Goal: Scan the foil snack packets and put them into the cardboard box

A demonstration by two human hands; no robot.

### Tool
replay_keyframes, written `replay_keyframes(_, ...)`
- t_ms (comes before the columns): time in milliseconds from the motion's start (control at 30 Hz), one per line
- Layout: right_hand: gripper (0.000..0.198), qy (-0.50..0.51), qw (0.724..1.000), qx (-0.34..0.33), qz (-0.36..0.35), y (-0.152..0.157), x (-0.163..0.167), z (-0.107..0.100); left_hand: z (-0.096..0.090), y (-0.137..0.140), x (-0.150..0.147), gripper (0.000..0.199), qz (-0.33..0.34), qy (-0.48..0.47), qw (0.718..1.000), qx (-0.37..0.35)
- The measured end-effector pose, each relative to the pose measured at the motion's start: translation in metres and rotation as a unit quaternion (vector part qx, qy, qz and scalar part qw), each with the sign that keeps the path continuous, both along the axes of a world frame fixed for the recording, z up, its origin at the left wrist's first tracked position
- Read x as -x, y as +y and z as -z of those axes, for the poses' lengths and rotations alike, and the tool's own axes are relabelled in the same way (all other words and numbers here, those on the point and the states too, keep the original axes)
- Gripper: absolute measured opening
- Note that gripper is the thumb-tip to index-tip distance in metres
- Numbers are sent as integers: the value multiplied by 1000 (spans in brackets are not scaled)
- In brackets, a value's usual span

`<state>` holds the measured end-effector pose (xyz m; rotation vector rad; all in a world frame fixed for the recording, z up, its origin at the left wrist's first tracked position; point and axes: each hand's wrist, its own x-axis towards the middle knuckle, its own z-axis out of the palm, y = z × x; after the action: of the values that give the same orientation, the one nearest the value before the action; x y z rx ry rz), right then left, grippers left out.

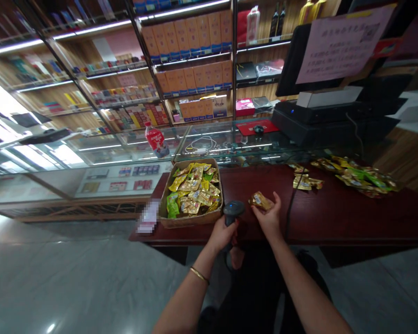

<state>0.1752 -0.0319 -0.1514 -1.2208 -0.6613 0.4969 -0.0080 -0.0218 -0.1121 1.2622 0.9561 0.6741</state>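
My left hand (223,235) is wrapped round the handle of a dark barcode scanner (233,208), its head tilted up toward the right. In my right hand (270,218) is a small gold snack packet (261,201), held between thumb and fingers just right of the scanner. A cardboard box (190,219) full of gold and green snack packets (195,189) stands left of the scanner. On the right part of the dark red table (320,222) lie a few loose gold packets (304,181) and a larger heap of packets (360,177).
A glass counter (125,148) runs behind the table, with a red-labelled bottle (156,140), a white cable (201,149) and a mouse (258,130) on it. At the back right stands a monitor (288,65) with a paper sign. Stocked shelves (191,55) line the wall.
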Motion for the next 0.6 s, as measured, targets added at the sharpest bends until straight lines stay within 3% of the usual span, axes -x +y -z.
replay_keyframes(67,99,17,1000,12,6,1,-3,7,-1,-1,2,37,8,-10,1000,-3)
replay_keyframes(133,76,20,999,42,-22,3,-7,13,-2,-2,5,38,18,-26,999,-5)
replay_keyframes(200,53,-4,996,66,-53,4,-9,16,-3,-2,7,41,25,-44,999,-3)
replay_keyframes(300,39,-64,994,65,-54,4,-10,19,-3,-1,11,45,27,-60,998,7)
replay_keyframes(367,41,-79,993,60,-58,4,-10,20,-2,0,13,48,27,-68,997,15)
replay_keyframes(533,70,-47,994,37,-94,4,-8,20,-2,2,16,50,50,-81,995,17)
replay_keyframes(600,70,-45,994,36,-89,4,-7,18,-1,2,17,49,54,-83,995,11)
